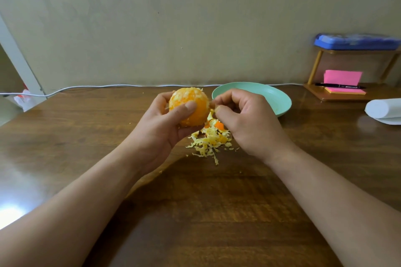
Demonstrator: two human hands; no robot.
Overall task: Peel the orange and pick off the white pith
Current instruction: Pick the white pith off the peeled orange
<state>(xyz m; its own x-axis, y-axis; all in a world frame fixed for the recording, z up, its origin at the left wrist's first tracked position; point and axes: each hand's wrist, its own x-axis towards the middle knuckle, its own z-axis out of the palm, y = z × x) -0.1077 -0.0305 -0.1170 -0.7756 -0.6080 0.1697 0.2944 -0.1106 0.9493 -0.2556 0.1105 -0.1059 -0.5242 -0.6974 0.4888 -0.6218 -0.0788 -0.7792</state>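
L hand [165, 123] gripped the orange [188, 107], thumb across its near face, fingers curled behind, fruit held above the table [195, 201], approx mid-scene. Skin was off, w/ white pith flecks on top. R hand [245, 121] was curled, thumb & forefinger pinching a pith shred [212, 108] at the orange's right edge. Below, betw. my hands, a pile of pith scraps [209, 142] w/ a few peel bits [219, 125] lay on the wood. Green plate [280, 102] sat just beyond R hand.
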